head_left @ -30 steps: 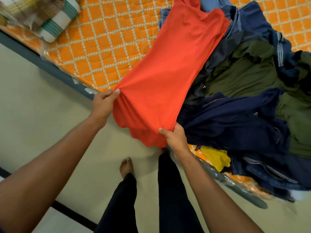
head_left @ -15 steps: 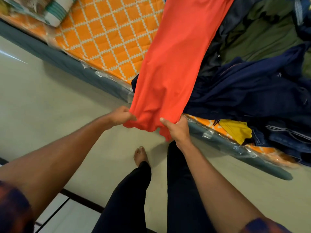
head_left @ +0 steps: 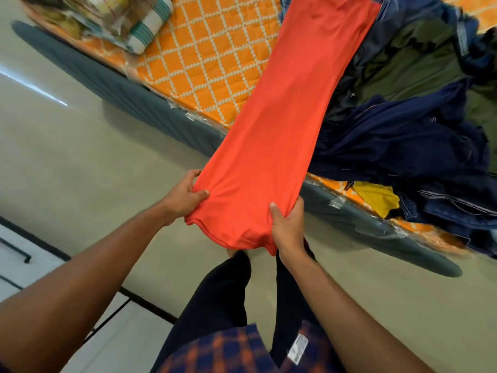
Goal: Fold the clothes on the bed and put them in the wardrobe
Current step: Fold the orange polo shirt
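Head view: I have the orange-red garment (head_left: 282, 125) stretched out as a long, narrow strip in front of me, and both hands hold its near end. My left hand (head_left: 183, 199) pinches the left corner of the hem, thumb on top and fingers curled under the cloth. My right hand (head_left: 287, 227) does the same at the right corner, thumb pressed flat on the fabric. Neither hand holds anything else.

What the coming move turns on is the garment's long axis. It runs away from my hands, forward and a little to the right, over the edge of the bed (head_left: 204, 63) and past the top of the frame, so I cannot see its far end. The near end hangs off the mattress between my 2 hands, above my legs. The left hand sits slightly further forward than the right, and the hem is within reach of both.

To the right of my right hand, the pile of dark clothes (head_left: 403, 135) lies against the strip's right edge. I judge the next step is carrying the hem forward along that axis to halve the length, without snagging the pile.
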